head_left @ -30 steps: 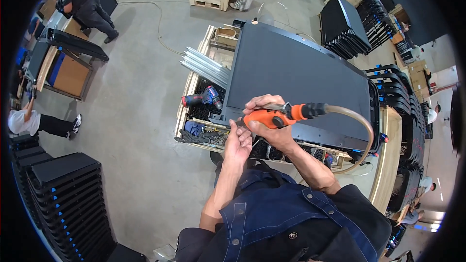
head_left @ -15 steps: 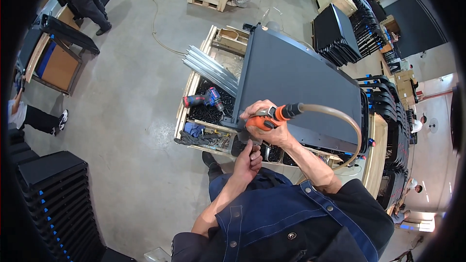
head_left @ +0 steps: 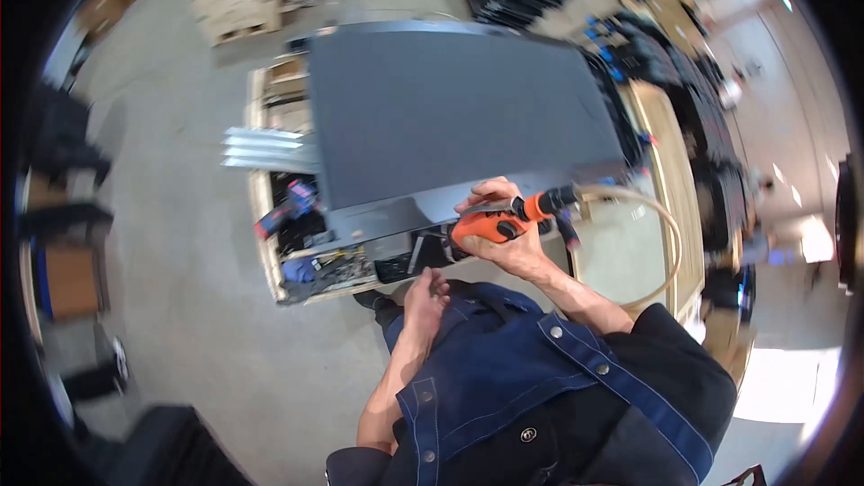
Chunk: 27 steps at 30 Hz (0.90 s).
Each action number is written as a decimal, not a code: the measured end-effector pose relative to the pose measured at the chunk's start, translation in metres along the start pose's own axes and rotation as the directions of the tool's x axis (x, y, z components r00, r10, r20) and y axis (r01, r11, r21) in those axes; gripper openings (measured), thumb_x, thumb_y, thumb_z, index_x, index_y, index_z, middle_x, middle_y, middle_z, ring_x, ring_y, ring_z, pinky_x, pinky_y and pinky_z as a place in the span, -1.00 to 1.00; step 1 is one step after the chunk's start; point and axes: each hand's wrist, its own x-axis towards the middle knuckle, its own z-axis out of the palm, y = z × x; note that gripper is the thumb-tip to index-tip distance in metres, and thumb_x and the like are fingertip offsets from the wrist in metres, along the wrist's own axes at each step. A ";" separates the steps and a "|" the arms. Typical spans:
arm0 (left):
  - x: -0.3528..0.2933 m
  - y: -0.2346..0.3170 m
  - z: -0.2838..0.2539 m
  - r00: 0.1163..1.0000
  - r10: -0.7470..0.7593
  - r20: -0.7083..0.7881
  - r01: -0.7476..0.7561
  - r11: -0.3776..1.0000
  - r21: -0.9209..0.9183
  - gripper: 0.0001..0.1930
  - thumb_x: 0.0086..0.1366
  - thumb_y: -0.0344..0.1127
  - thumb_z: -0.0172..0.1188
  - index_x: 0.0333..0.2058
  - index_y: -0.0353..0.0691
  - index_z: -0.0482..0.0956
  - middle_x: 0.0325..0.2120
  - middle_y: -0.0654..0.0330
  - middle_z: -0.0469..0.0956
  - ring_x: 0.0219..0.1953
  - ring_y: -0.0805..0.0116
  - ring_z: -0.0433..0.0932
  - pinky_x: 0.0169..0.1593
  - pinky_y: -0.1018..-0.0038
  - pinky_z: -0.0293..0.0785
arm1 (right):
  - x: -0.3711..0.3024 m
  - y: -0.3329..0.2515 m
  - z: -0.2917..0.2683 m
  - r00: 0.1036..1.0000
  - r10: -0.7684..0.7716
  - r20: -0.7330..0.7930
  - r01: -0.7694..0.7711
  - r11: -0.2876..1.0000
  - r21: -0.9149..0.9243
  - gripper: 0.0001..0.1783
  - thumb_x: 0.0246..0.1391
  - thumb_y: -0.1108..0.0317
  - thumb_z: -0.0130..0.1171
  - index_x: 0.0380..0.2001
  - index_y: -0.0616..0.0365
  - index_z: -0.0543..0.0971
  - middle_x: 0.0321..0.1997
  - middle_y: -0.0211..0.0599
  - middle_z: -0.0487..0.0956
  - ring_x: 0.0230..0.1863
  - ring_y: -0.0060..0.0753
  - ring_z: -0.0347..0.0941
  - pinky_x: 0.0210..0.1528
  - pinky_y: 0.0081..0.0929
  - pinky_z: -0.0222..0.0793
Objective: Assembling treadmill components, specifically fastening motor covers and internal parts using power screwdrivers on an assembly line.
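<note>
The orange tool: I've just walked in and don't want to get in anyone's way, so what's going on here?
A person grips an orange tool with a hose in the right hand, at the near edge of a large dark panel. The left hand is apart from the tool, fingers curled; whether it holds anything is unclear. Silver metal lengths and a drill lie left of the panel.

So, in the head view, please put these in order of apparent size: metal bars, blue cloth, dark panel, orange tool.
1. Dark panel
2. Metal bars and orange tool: unsure; the tool seems nearer the camera, and the right hand hides part.
3. Blue cloth
</note>
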 end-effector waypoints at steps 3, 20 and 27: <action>0.039 -0.025 0.019 0.996 -0.093 0.002 0.093 0.994 0.064 -0.75 0.48 -0.14 0.10 -0.09 -0.19 0.59 -0.33 0.26 0.59 -0.31 0.39 0.60 -0.31 0.44 0.56 | -0.050 0.014 -0.071 0.876 0.382 -0.294 -0.355 0.924 0.140 -0.35 -0.20 0.51 0.47 0.00 0.15 0.39 -0.22 -0.34 0.60 -0.16 -0.49 0.57 -0.10 -0.46 0.51; 0.289 -0.197 0.096 0.900 -0.068 -0.430 0.185 0.954 0.237 -0.51 0.39 -0.20 0.19 0.19 -0.31 0.33 0.16 -0.04 0.41 0.15 0.05 0.49 0.22 0.13 0.49 | -0.294 0.263 -0.530 0.377 0.464 -0.801 -0.641 0.755 0.136 -0.56 -0.16 0.42 0.49 -0.22 0.14 0.48 -0.36 -0.50 0.47 -0.30 -0.59 0.36 -0.14 -0.51 0.38; 0.247 -0.190 0.080 0.980 -0.101 -0.174 0.151 0.940 0.307 -0.73 0.40 -0.22 0.16 0.01 -0.15 0.50 -0.03 0.04 0.51 0.00 0.04 0.51 0.05 0.19 0.51 | -0.272 0.300 -0.601 0.308 0.618 -0.724 -0.575 0.727 0.375 -0.52 -0.16 0.43 0.48 -0.13 0.15 0.50 -0.36 -0.42 0.53 -0.26 -0.57 0.44 -0.08 -0.44 0.44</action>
